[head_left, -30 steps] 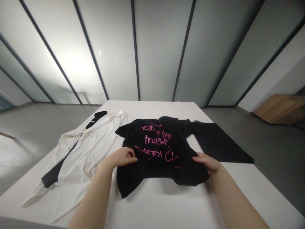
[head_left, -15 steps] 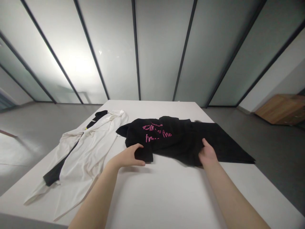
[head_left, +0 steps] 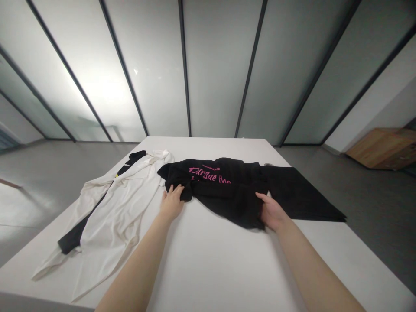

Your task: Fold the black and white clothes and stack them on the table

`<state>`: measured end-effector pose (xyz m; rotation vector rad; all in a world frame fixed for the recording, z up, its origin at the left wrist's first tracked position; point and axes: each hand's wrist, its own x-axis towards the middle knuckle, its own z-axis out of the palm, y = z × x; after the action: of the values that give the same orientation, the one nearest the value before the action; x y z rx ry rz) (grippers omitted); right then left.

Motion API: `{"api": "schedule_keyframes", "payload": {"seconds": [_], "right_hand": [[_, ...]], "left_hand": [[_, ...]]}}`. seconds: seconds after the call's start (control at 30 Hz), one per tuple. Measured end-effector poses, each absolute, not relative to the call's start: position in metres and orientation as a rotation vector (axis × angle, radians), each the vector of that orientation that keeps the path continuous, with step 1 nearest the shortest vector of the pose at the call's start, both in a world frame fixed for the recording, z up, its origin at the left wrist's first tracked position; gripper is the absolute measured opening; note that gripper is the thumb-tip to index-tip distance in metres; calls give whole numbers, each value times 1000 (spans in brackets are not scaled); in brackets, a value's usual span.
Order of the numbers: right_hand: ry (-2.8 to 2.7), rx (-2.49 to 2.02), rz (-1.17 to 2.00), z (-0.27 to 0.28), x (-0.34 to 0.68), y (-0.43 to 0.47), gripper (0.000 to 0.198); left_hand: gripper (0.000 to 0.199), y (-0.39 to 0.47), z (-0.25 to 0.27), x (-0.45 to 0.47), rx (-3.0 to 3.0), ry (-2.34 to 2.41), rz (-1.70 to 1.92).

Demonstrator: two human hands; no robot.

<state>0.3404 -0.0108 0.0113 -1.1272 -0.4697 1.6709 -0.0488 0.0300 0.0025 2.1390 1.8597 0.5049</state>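
Your black shirt (head_left: 224,199) lies mid-table, long axis L-R, pink lettering (head_left: 203,174) up and reading your way, near part folded over the lower lines. Your L. hand (head_left: 172,203), fingers spread, rests on its L. end; your R. hand (head_left: 273,213) pinches its near R. edge, thumb on top. White table (head_left: 211,268), gray floor (head_left: 351,182), frosted glass wall (head_left: 217,65) w/ dark bars; wooden cabinet (head_left: 383,149) far R. Count: 1 black shirt ctr., 1 white shirt (head_left: 120,208) L. w/ dark garment (head_left: 73,238) partly covered, 1 flat black cloth (head_left: 300,195) R.
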Motion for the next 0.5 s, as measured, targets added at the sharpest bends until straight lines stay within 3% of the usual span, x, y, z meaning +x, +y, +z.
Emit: {"api": "schedule_keyframes", "payload": {"seconds": [0.13, 0.23, 0.37, 0.5], "right_hand": [[-466, -1158, 1720, 7, 336, -9, 33], [-382, -1203, 1638, 2, 343, -4, 35], [-309, -1250, 1531, 1, 354, 4, 30], [-339, -1227, 1565, 12, 360, 2, 25]], "left_hand": [[54, 31, 4, -57, 2025, 1883, 607], [32, 37, 7, -72, 1798, 1844, 799], [49, 46, 16, -94, 1404, 1847, 1080], [49, 44, 30, -102, 1232, 1625, 1381]]}}
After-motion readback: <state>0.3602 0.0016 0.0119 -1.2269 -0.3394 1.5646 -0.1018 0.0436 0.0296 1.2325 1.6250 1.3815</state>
